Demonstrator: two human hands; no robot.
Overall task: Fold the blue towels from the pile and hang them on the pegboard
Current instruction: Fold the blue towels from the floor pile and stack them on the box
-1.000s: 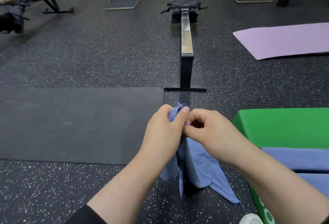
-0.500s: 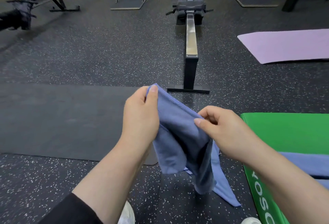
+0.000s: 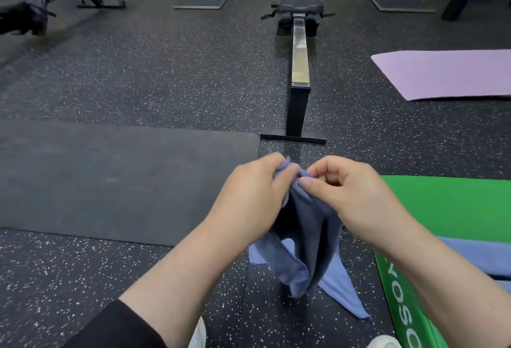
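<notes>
left hand (image 3: 255, 194) pinches blue towel (image 3: 305, 240) corner | right hand (image 3: 351, 195) pinches matching corner | corners together to fold it

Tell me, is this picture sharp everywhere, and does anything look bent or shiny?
Head view: the left hand and right hand gripping the blue towel are slightly soft with motion blur; the dark equipment at far left is smeared; the wide lens bows the black mat edge; the rowing machine rail shows a dull sheen; lighting is even, shadows soft.
</notes>
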